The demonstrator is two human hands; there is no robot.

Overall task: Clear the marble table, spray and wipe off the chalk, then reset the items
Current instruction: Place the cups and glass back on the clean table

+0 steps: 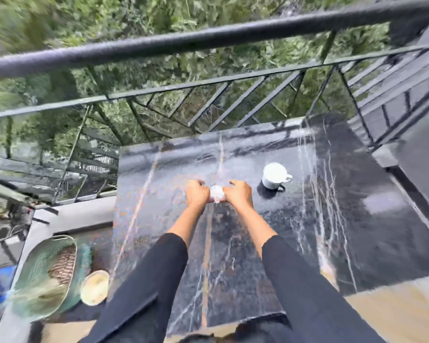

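Head view: I find the left hand (197, 194) and right hand (238, 194) over the middle of the marble table (258, 256), fingers curled, pinching one small white lump (217, 193) between them, too blurred for me to name. A white mug (274, 175) stands toward the far right corner; a green basket (42, 276) lies beyond the near left corner. The top is glossy with faint orange flecks (131, 206) near its left edge, so I judge wiping largely done and resetting barely begun.

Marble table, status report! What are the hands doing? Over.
Left hand and right hand both gripping small white wad above marble table. White mug stands on table, right of hands.
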